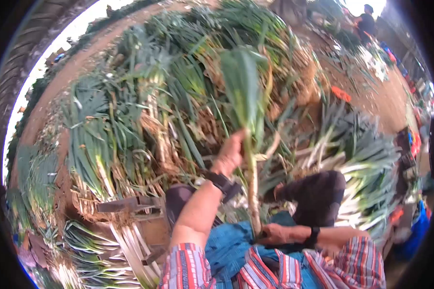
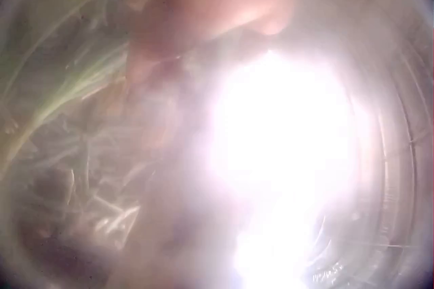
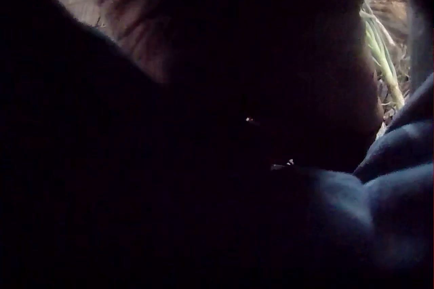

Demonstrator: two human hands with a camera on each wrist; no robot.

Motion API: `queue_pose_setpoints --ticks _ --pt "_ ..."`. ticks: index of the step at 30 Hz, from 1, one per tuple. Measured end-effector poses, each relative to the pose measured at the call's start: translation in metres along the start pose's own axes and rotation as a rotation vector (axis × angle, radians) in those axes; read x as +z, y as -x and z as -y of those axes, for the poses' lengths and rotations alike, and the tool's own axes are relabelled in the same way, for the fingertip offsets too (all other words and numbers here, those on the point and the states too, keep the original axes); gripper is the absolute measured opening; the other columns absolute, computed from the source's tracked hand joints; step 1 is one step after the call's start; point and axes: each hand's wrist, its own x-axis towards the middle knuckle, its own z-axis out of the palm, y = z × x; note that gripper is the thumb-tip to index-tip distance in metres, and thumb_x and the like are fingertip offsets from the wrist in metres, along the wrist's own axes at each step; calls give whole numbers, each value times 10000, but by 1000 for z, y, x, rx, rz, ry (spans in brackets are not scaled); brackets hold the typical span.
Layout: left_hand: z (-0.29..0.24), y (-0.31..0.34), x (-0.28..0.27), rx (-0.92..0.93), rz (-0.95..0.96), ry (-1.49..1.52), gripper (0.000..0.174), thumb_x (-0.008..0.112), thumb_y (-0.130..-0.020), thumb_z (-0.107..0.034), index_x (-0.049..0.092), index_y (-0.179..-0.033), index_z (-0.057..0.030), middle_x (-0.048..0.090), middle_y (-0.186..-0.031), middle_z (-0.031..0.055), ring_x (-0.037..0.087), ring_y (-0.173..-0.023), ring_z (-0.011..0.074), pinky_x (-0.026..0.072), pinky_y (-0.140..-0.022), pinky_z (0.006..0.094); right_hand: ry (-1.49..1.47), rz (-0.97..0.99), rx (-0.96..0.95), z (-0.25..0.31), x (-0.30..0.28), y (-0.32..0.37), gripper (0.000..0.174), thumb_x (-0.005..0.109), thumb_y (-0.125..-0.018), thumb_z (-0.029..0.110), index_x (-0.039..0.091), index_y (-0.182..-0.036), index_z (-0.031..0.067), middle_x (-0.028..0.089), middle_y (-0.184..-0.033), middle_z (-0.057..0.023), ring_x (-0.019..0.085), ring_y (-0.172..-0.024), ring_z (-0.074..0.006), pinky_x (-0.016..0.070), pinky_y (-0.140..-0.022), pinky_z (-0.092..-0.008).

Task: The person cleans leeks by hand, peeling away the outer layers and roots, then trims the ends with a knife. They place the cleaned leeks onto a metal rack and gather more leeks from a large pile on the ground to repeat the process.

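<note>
A leek (image 1: 253, 188) stands nearly upright in front of the body, its broad green leaves (image 1: 239, 82) fanning out at the top. My left hand (image 1: 230, 151) grips it where the pale stalk turns to leaf. Down at the root end, over the lap, my right hand (image 1: 273, 234) has its fingers curled against the stalk's base. Glare washes out much of the left wrist view, where part of the left hand (image 2: 217, 1) appears at the top. The right wrist view is mostly dark, with blue cloth (image 3: 359, 201) close by; the right fingertips are hidden.
A large heap of leeks (image 1: 154, 96) spreads across the ground ahead. Leeks with clean white stalks (image 1: 357, 192) lie at the right, and more white-stalked leeks (image 1: 135, 245) lie at lower left. A wooden piece (image 1: 125, 204) sits beside the left knee. Another person (image 1: 366, 24) is far back.
</note>
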Motion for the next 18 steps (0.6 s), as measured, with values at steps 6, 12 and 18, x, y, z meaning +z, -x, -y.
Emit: queue_pose_setpoints --ticks 6,12,18 --pt "3 -8 -39 -57 -76 -224 267 608 -906 -317 637 -1001 -69 676 -843 47 635 -722 144 533 -687 288 -459 -621 -159 21 -94 -59 479 621 -876 428 611 -1038 -23 603 -841 -41 524 -754 -132 442 -638 -284" --pt "2 -6 -48 16 -25 -219 201 591 -910 -233 652 -970 -51 652 -871 41 625 -791 176 509 -721 306 -857 -1145 -246 49 -117 -118 342 597 -900 343 678 -884 11 578 -691 17 499 -585 -76 383 -488 -262" --pt "-48 57 -14 288 -210 -216 165 697 -787 -178 640 -791 -23 598 -672 35 572 -581 144 476 -524 309 -133 -343 -8 50 -54 -68 269 569 -877 269 664 -831 21 626 -678 -35 565 -578 -140 439 -512 -312"
